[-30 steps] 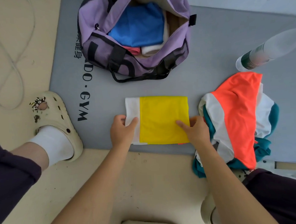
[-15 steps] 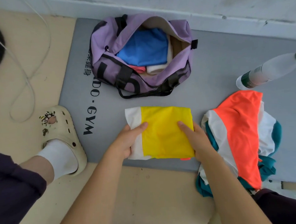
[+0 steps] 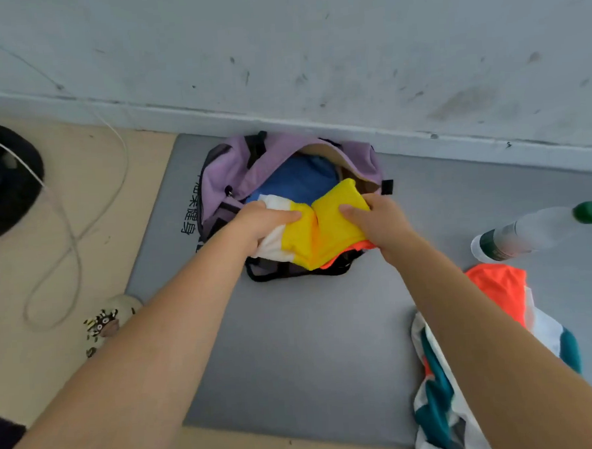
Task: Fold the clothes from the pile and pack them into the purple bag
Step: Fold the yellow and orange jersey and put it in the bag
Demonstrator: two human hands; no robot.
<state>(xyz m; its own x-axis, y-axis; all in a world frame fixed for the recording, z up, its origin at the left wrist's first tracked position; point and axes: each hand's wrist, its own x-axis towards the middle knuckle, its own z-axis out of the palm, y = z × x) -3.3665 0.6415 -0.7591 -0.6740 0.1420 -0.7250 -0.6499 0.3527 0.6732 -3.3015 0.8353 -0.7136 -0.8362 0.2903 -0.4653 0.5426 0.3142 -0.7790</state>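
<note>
The open purple bag [image 3: 230,173] sits on the grey mat against the wall, with a blue folded garment [image 3: 302,182] inside. Both hands hold a folded yellow and white garment [image 3: 322,236] over the bag's front edge; it bends in the middle and an orange layer shows underneath. My left hand [image 3: 263,222] grips its white end, and my right hand [image 3: 376,220] grips its yellow end. The remaining clothes pile [image 3: 499,333], orange, white and teal, lies at the right, partly behind my right forearm.
A clear plastic bottle [image 3: 528,232] with a green cap lies on the grey mat [image 3: 311,343] right of the bag. A white cable [image 3: 69,236] loops over the beige floor at left, near a cream clog [image 3: 111,320] and a dark round object [image 3: 11,191].
Both hands have lifted the folded yellow garment off the mat and carried it forward to the bag's opening. The view has tilted up toward the wall.
</note>
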